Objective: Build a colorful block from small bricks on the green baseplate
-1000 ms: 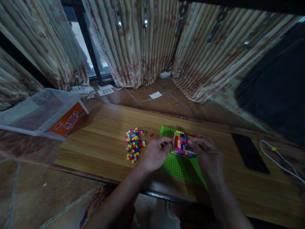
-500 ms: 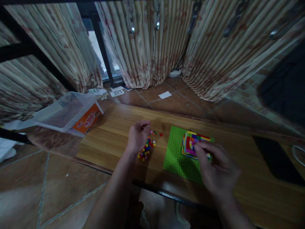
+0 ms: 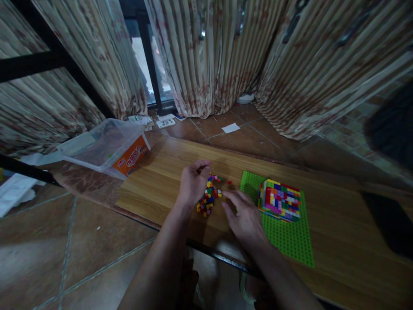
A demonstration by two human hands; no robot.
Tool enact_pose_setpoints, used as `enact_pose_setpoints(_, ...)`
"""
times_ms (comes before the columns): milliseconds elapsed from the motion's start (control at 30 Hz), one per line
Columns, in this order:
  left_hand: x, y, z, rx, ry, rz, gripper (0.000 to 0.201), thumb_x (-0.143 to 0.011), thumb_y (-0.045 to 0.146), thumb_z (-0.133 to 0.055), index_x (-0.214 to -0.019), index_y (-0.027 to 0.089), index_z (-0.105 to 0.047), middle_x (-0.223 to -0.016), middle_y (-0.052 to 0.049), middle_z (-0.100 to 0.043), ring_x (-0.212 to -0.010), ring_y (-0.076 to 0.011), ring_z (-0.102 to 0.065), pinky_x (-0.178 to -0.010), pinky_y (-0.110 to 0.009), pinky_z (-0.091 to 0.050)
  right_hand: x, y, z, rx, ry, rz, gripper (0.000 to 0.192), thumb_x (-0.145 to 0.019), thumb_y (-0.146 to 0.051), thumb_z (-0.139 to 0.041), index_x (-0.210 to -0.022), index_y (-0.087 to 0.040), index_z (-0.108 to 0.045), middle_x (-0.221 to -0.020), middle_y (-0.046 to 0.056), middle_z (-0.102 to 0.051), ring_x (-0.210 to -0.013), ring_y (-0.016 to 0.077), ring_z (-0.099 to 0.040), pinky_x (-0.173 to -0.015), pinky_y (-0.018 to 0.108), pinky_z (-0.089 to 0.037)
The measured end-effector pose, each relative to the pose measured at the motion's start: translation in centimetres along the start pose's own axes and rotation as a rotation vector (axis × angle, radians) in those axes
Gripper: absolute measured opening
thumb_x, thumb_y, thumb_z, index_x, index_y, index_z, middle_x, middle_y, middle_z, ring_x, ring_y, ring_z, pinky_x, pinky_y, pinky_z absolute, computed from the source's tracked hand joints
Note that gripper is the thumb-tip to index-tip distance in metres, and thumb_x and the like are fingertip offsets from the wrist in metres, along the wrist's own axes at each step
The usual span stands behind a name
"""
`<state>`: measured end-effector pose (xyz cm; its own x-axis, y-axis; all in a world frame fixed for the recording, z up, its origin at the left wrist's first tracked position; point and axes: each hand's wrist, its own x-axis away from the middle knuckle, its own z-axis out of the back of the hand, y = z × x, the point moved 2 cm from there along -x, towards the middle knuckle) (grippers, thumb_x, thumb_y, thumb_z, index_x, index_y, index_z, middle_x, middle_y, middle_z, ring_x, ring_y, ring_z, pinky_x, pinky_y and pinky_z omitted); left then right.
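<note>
Loose bricks heaped on surface, nine o'clock of block. Small, light, rigid, slippery; best pinched by sides. Left hand fingers curled over heap, possibly pinching one; right hand fingers spread, empty.

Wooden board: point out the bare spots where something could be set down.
The wooden board is bare between the plastic tub and the left hand, and along its far edge. More bare wood lies right of the green baseplate. It is crowded around the loose bricks, the right hand and the brick block.
</note>
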<state>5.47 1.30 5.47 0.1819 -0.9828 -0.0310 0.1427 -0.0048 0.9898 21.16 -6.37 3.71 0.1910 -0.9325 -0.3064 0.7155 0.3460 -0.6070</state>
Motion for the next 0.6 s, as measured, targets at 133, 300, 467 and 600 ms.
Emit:
enact_pose_setpoints(133,0.1,0.1,0.2,-0.008,-0.018,-0.01,0.025,-0.078,0.024,-0.061,-0.098,0.013,-0.073,-0.088,-0.005,-0.073,-0.081,-0.0152,-0.066,-0.076,-0.025,-0.05,-1.3,0.1,-1.2,0.112,-0.035,0.03,0.036,-0.089,-0.018,-0.05,-0.123,-0.024,-0.06,-0.107,0.008,-0.062,-0.102,0.0263,-0.057,-0.089,0.043,-0.048)
enact_pose_setpoints(300,0.2,0.2,0.2,0.008,-0.021,0.005,0.024,-0.078,0.022,-0.061,-0.097,0.014,-0.073,-0.089,-0.005,-0.074,-0.081,-0.015,-0.066,-0.077,-0.024,-0.05,-2.2,0.5,-1.9,0.161,-0.052,0.07,0.028,-0.088,-0.017,-0.051,-0.109,-0.024,-0.068,-0.101,0.008,-0.061,-0.098,0.0252,-0.057,-0.087,0.042,-0.049)
enact_pose_setpoints(467,0.1,0.3,0.5,0.02,0.006,0.023,0.022,-0.077,0.022,-0.062,-0.095,0.015,-0.073,-0.087,-0.004,-0.074,-0.081,-0.0152,-0.066,-0.077,-0.024,-0.05,-1.6,0.8,-1.5,0.088,-0.075,0.039,0.026,-0.088,-0.012,-0.047,-0.091,-0.023,-0.069,-0.092,0.006,-0.063,-0.09,0.0219,-0.059,-0.084,0.037,-0.049)
enact_pose_setpoints(600,0.1,0.3,0.4,0.018,0.001,0.02,0.023,-0.077,0.022,-0.062,-0.095,0.015,-0.073,-0.087,-0.004,-0.074,-0.081,-0.0155,-0.066,-0.076,-0.024,-0.05,-0.8,0.5,-1.2,0.092,-0.084,0.048,0.03,-0.082,-0.006,-0.046,-0.094,-0.022,-0.069,-0.093,0.006,-0.064,-0.092,0.0227,-0.059,-0.085,0.037,-0.049)
